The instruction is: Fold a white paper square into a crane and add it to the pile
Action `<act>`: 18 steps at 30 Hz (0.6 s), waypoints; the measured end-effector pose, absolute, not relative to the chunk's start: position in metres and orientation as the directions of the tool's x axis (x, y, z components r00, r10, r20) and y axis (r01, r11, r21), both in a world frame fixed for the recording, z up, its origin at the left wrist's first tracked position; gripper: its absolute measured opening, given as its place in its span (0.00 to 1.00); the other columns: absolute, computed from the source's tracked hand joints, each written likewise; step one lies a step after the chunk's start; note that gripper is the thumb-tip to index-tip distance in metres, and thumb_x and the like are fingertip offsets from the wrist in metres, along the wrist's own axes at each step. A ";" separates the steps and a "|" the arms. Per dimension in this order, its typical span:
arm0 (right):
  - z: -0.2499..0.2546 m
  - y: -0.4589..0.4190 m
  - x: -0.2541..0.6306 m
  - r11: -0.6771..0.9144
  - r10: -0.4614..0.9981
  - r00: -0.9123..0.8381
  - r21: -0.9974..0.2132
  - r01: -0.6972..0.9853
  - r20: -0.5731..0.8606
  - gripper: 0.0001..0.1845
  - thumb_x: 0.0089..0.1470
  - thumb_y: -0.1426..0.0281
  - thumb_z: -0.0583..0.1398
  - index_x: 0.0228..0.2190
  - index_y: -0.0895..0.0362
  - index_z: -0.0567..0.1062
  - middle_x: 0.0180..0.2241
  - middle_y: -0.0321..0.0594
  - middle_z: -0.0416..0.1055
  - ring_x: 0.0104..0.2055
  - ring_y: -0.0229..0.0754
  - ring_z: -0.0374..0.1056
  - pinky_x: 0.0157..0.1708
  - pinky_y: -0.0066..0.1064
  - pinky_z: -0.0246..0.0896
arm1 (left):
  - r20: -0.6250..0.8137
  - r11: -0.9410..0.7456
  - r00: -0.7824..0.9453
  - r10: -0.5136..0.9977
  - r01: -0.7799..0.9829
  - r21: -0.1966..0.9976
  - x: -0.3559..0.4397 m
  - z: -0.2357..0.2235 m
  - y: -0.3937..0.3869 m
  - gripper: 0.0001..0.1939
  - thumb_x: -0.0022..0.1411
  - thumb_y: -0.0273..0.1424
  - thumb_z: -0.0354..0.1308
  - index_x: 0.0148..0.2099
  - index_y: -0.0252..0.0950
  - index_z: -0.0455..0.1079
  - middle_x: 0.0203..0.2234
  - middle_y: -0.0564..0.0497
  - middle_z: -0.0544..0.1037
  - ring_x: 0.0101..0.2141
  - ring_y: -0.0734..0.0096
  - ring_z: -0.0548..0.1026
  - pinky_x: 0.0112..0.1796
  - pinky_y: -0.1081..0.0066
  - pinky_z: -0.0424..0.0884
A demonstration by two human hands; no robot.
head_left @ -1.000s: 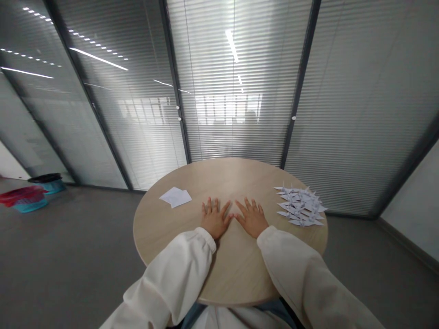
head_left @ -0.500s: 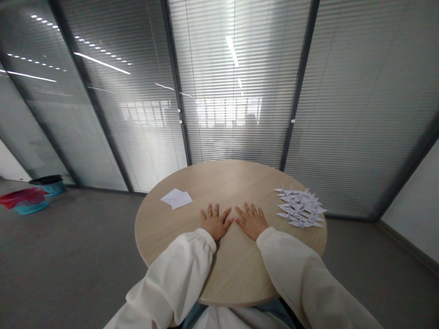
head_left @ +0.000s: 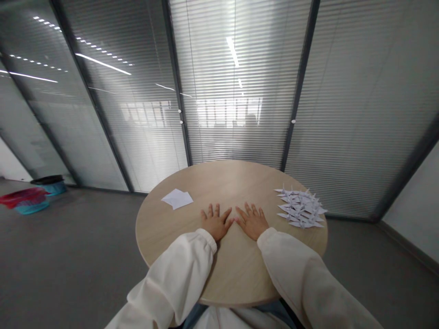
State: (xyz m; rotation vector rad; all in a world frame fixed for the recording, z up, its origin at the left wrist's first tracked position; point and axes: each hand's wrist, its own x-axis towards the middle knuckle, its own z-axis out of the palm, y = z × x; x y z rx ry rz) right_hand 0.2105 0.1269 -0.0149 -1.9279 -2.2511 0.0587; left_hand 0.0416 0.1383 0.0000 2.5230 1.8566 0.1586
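My left hand lies flat on the round wooden table, palm down, fingers spread, holding nothing. My right hand lies flat beside it in the same way, the two thumbs almost touching. Both arms wear cream sleeves. A small stack of white paper sheets rests on the table to the left of my left hand. A heap of several folded white paper cranes sits on the table to the right of my right hand.
Glass walls with closed blinds and dark frames stand behind the table. On the grey floor at the far left are a red basket and a teal bin with a black liner.
Both hands stay flat on the table. The view has shifted very slightly; nothing else moved.
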 end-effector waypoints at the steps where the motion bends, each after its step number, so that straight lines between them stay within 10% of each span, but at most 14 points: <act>1: -0.015 0.127 0.211 0.160 0.984 -0.145 -0.144 0.977 0.106 0.31 0.59 0.49 0.40 0.61 0.44 0.48 0.65 0.43 0.38 0.65 0.56 0.35 0.57 0.54 0.27 | 0.077 -0.300 0.295 0.953 0.952 0.065 0.042 0.001 0.138 0.31 0.61 0.55 0.31 0.63 0.55 0.47 0.64 0.44 0.47 0.62 0.41 0.41 0.52 0.37 0.36; 18: -0.012 0.126 0.210 0.157 0.985 -0.143 -0.151 0.976 0.098 0.32 0.59 0.48 0.39 0.61 0.44 0.48 0.65 0.43 0.39 0.65 0.56 0.35 0.57 0.53 0.27 | 0.061 -0.296 0.291 0.955 0.951 0.085 0.042 0.005 0.135 0.31 0.61 0.55 0.32 0.63 0.54 0.47 0.64 0.44 0.47 0.62 0.41 0.41 0.52 0.37 0.37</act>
